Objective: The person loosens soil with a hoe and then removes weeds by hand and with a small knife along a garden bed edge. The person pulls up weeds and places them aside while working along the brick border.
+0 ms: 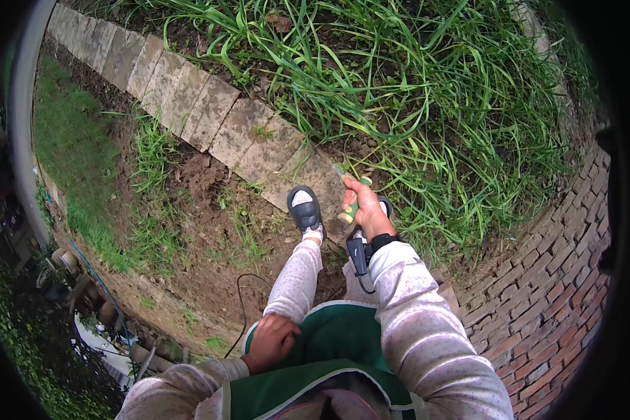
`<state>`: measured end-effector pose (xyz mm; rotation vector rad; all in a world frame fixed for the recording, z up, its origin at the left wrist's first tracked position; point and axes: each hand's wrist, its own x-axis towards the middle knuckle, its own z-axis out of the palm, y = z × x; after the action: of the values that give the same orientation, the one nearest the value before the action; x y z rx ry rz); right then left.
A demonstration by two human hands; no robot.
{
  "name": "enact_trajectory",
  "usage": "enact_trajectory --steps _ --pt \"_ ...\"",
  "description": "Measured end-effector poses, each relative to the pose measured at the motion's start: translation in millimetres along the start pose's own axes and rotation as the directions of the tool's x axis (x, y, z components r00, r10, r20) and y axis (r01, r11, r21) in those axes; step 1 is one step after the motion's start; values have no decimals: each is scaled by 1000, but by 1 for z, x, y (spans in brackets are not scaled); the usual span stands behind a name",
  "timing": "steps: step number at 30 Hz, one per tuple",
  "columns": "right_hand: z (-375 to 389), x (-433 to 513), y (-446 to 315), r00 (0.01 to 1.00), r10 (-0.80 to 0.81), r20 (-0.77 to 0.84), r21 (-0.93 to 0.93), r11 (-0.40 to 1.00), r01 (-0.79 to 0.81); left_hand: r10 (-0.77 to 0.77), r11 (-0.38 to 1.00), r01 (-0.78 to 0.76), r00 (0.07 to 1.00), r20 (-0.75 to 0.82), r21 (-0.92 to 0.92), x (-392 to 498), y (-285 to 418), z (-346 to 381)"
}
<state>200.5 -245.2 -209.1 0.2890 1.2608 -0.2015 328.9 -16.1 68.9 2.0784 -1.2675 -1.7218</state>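
Observation:
My right hand is closed around the green handle with pale yellow ends of a hand tool. A thin metal part points from the fist towards the border between the paving and the leafy bed; its tip is hard to make out. My left hand rests on my left thigh beside the green apron and holds nothing. Below the tool, a dark grey slipper stands on the stone slabs. My other foot is mostly hidden behind the right hand.
Long green leaves fill the bed ahead and to the right. Loose brown soil and grass tufts lie left of the slabs. Brick paving curves along the right. A black cable runs beside my left leg.

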Motion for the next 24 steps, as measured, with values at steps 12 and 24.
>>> enact_trajectory --steps 12,24 --pt "37 4 12 994 101 -35 332 940 -84 9 999 -10 1000 23 46 4 -2 -8" --pt "48 9 -14 990 88 -110 212 975 -63 -31 999 30 997 67 10 4 -13 -27"
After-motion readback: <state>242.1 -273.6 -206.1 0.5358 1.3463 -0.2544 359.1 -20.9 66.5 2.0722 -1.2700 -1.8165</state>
